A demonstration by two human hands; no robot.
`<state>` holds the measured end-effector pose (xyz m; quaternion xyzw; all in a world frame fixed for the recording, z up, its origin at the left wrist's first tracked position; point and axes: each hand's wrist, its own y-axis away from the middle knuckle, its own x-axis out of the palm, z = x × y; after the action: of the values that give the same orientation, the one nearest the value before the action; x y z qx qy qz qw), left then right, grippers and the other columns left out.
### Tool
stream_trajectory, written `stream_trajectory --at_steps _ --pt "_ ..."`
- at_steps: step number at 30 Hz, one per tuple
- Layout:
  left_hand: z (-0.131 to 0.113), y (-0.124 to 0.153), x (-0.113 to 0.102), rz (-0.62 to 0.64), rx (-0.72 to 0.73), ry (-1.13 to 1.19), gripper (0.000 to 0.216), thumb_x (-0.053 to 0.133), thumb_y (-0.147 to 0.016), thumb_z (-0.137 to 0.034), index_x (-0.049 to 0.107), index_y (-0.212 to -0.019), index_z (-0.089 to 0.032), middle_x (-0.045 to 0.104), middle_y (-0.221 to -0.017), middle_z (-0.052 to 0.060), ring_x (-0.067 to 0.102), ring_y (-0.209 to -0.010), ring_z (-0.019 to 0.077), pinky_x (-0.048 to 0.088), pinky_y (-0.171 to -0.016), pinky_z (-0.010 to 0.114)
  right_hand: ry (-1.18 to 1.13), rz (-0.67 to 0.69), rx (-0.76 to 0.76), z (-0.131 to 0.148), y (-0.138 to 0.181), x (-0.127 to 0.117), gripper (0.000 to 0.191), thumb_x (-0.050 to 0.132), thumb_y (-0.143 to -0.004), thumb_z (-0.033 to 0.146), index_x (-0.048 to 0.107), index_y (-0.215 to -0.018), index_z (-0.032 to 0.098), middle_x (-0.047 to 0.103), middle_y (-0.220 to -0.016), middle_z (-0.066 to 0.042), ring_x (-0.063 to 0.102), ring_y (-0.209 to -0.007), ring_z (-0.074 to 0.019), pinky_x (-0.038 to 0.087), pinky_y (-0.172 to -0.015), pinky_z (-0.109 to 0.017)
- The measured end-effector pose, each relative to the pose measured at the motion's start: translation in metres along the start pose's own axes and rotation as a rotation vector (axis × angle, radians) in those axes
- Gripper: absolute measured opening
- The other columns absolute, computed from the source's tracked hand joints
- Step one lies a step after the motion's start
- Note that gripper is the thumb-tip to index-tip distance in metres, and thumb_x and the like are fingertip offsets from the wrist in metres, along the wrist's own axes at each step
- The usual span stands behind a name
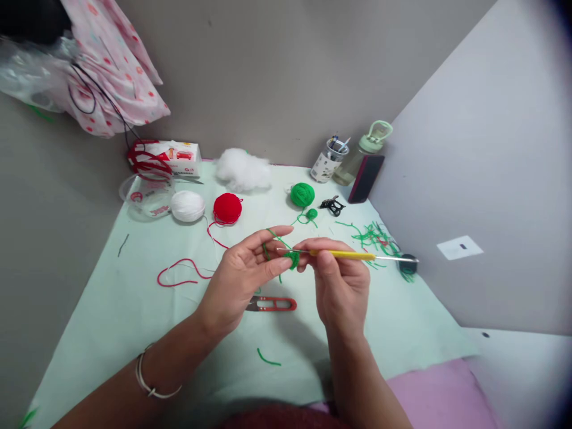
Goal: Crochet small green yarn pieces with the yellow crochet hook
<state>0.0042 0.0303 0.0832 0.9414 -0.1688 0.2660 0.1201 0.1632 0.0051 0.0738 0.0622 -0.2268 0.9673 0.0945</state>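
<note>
Between my hands is a small piece of green crochet, pinched by the thumb and fingers of my left hand. Green yarn runs over the raised left index finger. My right hand grips a crochet hook by its yellow handle, and the thin metal hook end points left at the green stitches. Whether a loop sits on the hook is too small to tell. Below the hands lie thread snips with orange-red handles. Behind them is a ball of green yarn beside a small green crocheted ball.
A red yarn ball, a white yarn ball and white stuffing lie at the back. Green yarn scraps spread at right, near a black clip. A phone leans against a bottle beside a pen cup.
</note>
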Motion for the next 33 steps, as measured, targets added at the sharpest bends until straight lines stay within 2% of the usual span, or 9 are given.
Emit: stream_trajectory --at_steps 5,10,19,23,26,28,30,33 --pt "-0.004 0.0 -0.002 0.002 0.02 -0.049 0.033 0.087 -0.086 -0.024 0.082 -0.118 -0.03 0.066 -0.09 -0.002 0.064 -0.088 0.0126 0.051 -0.088 0.026 -0.043 -0.036 0.025 0.002 -0.003 -0.001 0.02 0.061 -0.106 0.033 0.075 -0.098 0.02 0.082 -0.087 -0.005 0.073 -0.065 -0.0154 0.063 -0.059 -0.03" --pt "-0.006 0.0 -0.003 0.0 0.051 -0.092 0.033 0.084 -0.087 -0.023 0.081 -0.119 -0.029 0.065 -0.089 -0.002 0.063 -0.088 0.0131 0.051 -0.087 0.025 0.004 -0.033 -0.028 0.008 0.001 0.0 0.02 0.056 -0.108 0.027 0.074 -0.103 0.022 0.084 -0.094 -0.005 0.076 -0.07 -0.0156 0.066 -0.064 -0.031" --pt "-0.012 0.003 0.001 -0.093 0.149 -0.35 0.031 0.081 -0.086 -0.021 0.082 -0.117 -0.026 0.065 -0.086 -0.002 0.064 -0.087 0.0154 0.052 -0.088 0.028 0.313 0.025 -0.363 0.008 0.008 0.001 0.025 0.055 -0.107 0.017 0.076 -0.115 0.026 0.083 -0.102 -0.006 0.076 -0.08 -0.0188 0.065 -0.067 -0.036" --pt "-0.013 0.003 0.0 -0.106 0.175 -0.413 0.032 0.08 -0.086 -0.02 0.081 -0.117 -0.028 0.067 -0.085 -0.003 0.065 -0.086 0.0155 0.051 -0.092 0.03 0.35 0.078 -0.416 0.007 0.006 -0.002 0.028 0.055 -0.105 0.012 0.075 -0.119 0.026 0.082 -0.1 -0.006 0.078 -0.088 -0.0208 0.065 -0.073 -0.038" --pt "-0.011 0.004 0.002 -0.141 0.216 -0.455 0.03 0.081 -0.085 -0.018 0.082 -0.113 -0.027 0.068 -0.081 -0.003 0.066 -0.091 0.0167 0.047 -0.102 0.032 0.439 0.13 -0.441 0.003 0.007 -0.003 0.031 0.057 -0.103 0.01 0.075 -0.122 0.026 0.082 -0.104 -0.007 0.078 -0.093 -0.0215 0.066 -0.077 -0.038" --pt "-0.011 0.004 0.003 -0.123 0.187 -0.387 0.035 0.084 -0.084 -0.02 0.081 -0.118 -0.027 0.068 -0.079 -0.004 0.066 -0.092 0.0175 0.047 -0.103 0.033 0.592 0.141 -0.493 -0.003 0.012 -0.003 0.034 0.062 -0.101 0.01 0.075 -0.126 0.029 0.081 -0.11 -0.008 0.078 -0.096 -0.0221 0.066 -0.077 -0.038" --pt "-0.01 0.003 0.002 -0.059 0.074 -0.19 0.044 0.087 -0.083 -0.024 0.079 -0.126 -0.027 0.067 -0.079 -0.004 0.065 -0.087 0.0167 0.05 -0.096 0.032 0.758 0.101 -0.58 -0.007 0.016 -0.001 0.041 0.069 -0.097 0.01 0.074 -0.131 0.033 0.079 -0.116 -0.007 0.077 -0.098 -0.023 0.067 -0.076 -0.038" --pt "-0.01 0.0 -0.001 0.05 -0.145 0.115 0.048 0.088 -0.082 -0.027 0.078 -0.128 -0.023 0.07 -0.085 -0.001 0.064 -0.082 0.0141 0.052 -0.085 0.029 0.768 0.029 -0.617 -0.007 0.017 0.0 0.04 0.07 -0.096 0.011 0.076 -0.129 0.035 0.079 -0.115 -0.007 0.077 -0.096 -0.0238 0.067 -0.074 -0.04"
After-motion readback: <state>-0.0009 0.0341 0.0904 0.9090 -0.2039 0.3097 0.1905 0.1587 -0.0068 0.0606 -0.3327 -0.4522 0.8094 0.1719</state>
